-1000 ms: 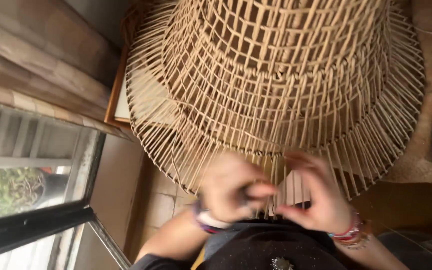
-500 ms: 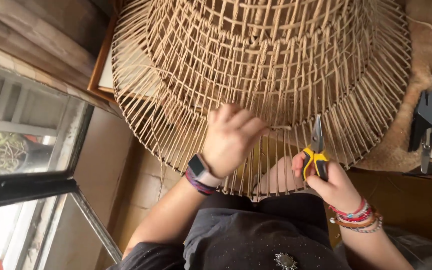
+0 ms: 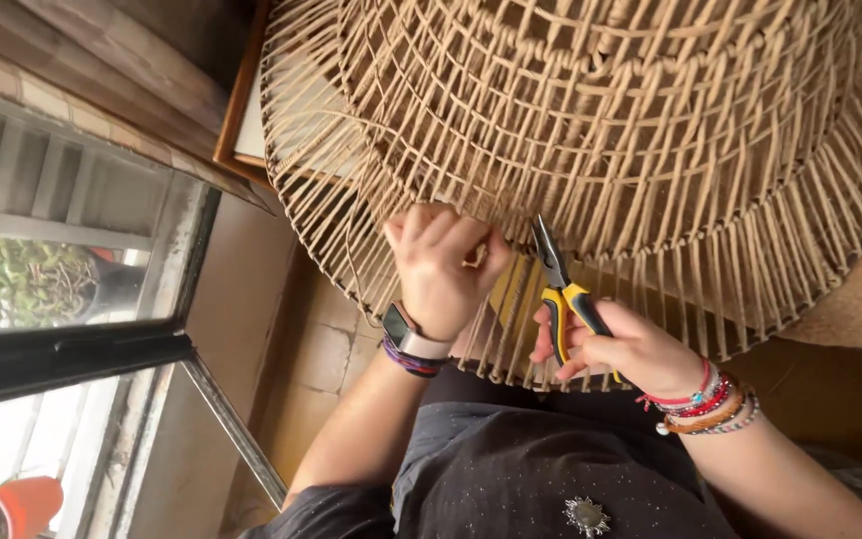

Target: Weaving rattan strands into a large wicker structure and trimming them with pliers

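A large woven rattan lampshade (image 3: 631, 130) fills the upper part of the head view, its thin spokes flaring down to a wire rim. My left hand (image 3: 441, 265), with a watch and bracelets at the wrist, pinches the weave at the lower band of the shade. My right hand (image 3: 626, 349), wearing several beaded bracelets, grips yellow-and-black pliers (image 3: 563, 289). The pliers' dark jaws point up at the weave just right of my left fingers.
A window with a dark frame (image 3: 72, 349) is at the left, with green plants outside. A wooden-framed board (image 3: 241, 120) lies behind the shade. A red pot (image 3: 22, 504) shows at the bottom left. My dark top (image 3: 551, 469) fills the lower middle.
My right hand has brought the pliers closer to my left hand and the weave. The view has shifted left, so the tool on the right is out of sight.
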